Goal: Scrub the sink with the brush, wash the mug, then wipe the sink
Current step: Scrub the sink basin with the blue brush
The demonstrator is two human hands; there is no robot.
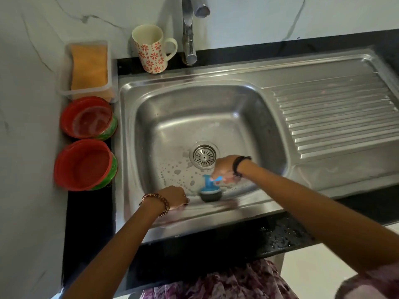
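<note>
Right hand: the right hand (224, 168) reaches down into the sink basin, its fingers curled around the blue handle of the brush (210, 188); a dark band circles the wrist.
Brush: held upright just below the right hand, its dark round head pressed against the near wall of the sink (248, 98), between the two hands.
Left hand: the left hand (174, 197) rests on the near rim of the sink, just left of the brush head, fingers curled over the edge; a beaded bracelet sits on the wrist.
Sink: steel, with soapy droplets on the floor of the basin left of the right hand, and the drain (204, 155) just beyond that hand.
Mug: the mug (152, 48), cream with red flowers, stands upright on the far rim, well beyond both hands, beside the tap (189, 33).
Beyond the left hand: two red bowls (85, 165) on the counter, and farther off a clear tray holding an orange sponge (89, 66).
</note>
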